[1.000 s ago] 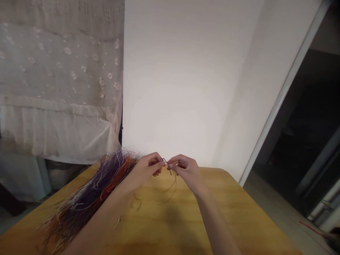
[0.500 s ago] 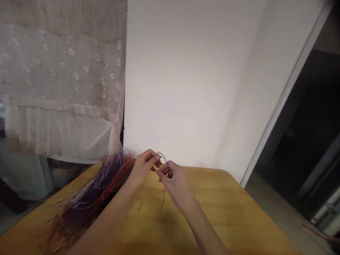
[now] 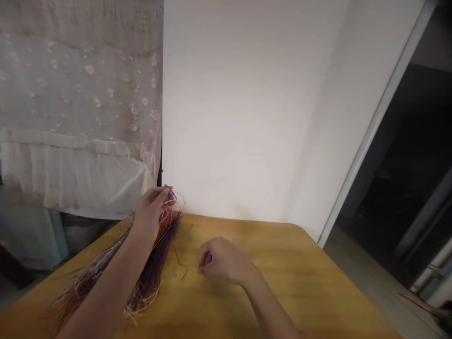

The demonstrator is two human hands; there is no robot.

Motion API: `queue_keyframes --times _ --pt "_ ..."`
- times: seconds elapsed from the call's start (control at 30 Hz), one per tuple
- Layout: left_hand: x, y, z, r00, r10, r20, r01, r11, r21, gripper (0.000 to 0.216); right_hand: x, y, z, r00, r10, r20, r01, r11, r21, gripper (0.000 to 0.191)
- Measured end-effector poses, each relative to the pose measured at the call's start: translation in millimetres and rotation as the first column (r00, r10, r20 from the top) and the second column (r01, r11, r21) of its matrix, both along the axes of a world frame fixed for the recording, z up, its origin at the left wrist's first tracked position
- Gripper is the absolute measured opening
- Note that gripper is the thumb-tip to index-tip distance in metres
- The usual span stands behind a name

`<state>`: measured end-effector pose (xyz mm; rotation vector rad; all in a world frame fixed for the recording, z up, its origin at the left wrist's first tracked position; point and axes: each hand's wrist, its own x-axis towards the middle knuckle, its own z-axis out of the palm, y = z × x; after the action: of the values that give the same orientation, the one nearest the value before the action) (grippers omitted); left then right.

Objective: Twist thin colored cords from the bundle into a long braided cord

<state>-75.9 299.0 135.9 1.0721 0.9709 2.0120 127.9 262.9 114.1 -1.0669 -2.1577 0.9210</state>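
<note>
A thick bundle of dyed fibre strands (image 3: 164, 254), purple, orange and off-white, lies along the left side of the table. Over its far end is my left hand (image 3: 153, 205), thumb and fingers pinched on a dark purple strand (image 3: 169, 188). A thin strand also curves out beside those fingertips. My right hand (image 3: 222, 261) hovers above the middle of the table, apart from the bundle, with its fingers curled closed. Whatever may be inside them is hidden. Between the hands, a short loose dark strand (image 3: 181, 263) lies on the wood.
The yellow wooden table (image 3: 300, 273) meets a white wall panel (image 3: 247, 117) at its far edge. A lace curtain (image 3: 81, 113) hangs at the left, behind the table. On the right are a dark doorway (image 3: 406, 165) and the floor.
My hands, close together on a dark strand before, have separated. The left has moved left to the bundle's far end; the right has dropped slightly lower. The bundle's near-side strands have spread rightward.
</note>
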Motion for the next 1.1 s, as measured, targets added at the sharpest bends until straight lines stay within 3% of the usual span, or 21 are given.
queue_keyframes --times 0.13,0.27,0.4,0.73,1.1 --pt "-3.1 -6.5 5.4 0.993 -0.089 -0.077 0.085 0.995 -0.055 0.011 5.5 11.5 1.8 0.985 -0.114 -0.132 0.122 0.991 0.054 0.015" --pt "31.5 -11.5 1.6 0.919 -0.346 -0.190 0.319 0.935 -0.157 0.018 11.2 17.4 13.7 0.905 -0.243 -0.349 0.292 0.952 0.094 0.013" --pt "65.0 -16.2 -4.7 0.837 -0.493 -0.238 0.450 0.867 -0.213 0.022 15.1 15.1 23.4 0.848 -0.251 -0.466 0.322 0.944 0.076 0.015" --pt "70.6 -17.7 -5.4 0.845 -0.474 -0.247 0.424 0.876 -0.229 0.028 18.9 17.8 28.0 0.811 -0.236 -0.536 0.267 0.964 -0.020 0.013" --pt "79.2 -16.3 -7.9 0.810 -0.493 -0.318 0.429 0.868 -0.252 0.026 19.2 20.4 21.8 0.780 -0.270 -0.564 0.337 0.941 0.016 0.006"
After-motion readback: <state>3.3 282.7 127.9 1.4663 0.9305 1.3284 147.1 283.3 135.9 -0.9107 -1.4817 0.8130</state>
